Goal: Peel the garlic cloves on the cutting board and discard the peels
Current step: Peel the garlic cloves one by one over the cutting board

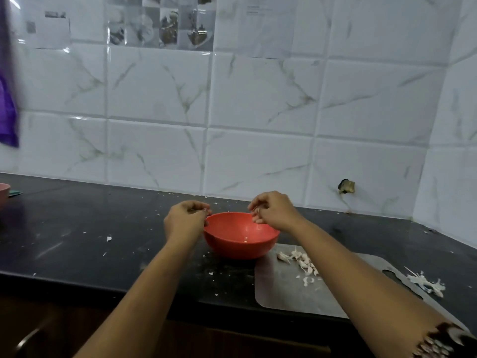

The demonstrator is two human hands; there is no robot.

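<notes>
Both forearms reach forward side by side, and the 2 hands are raised over the near rim of a red bowl (240,248) with the wrists bent slightly down. The left hand (185,220) is turned palm-right with its knuckles up. Its fingers (198,206) are curled in tight against the thumb and pinch what looks like a tiny pale scrap (205,209), too small to identify, just above the bowl's left rim. The right hand (273,211) faces it across the bowl with the wrist higher than the fingertips. Its thumb and first fingers are closed on a small pale piece (257,210), whether clove or skin I cannot tell, and its other fingers (254,218) hang curled below, over the bowl's right side. The 2 sets of fingertips are apart, with the bowl's opening between and below them. Straight down from them, 1 pale fleck (245,239) lies on the bowl's floor. Below and to the right of the right fingers, under the right forearm, the garlic cloves (302,262) lie in a loose cluster on the grey cutting board (278,293). The board's far corner is just beside the bowl. Farther right, well away from either hand, a heap of peels (426,282) rests at the board's handle end on the black counter (77,228).
</notes>
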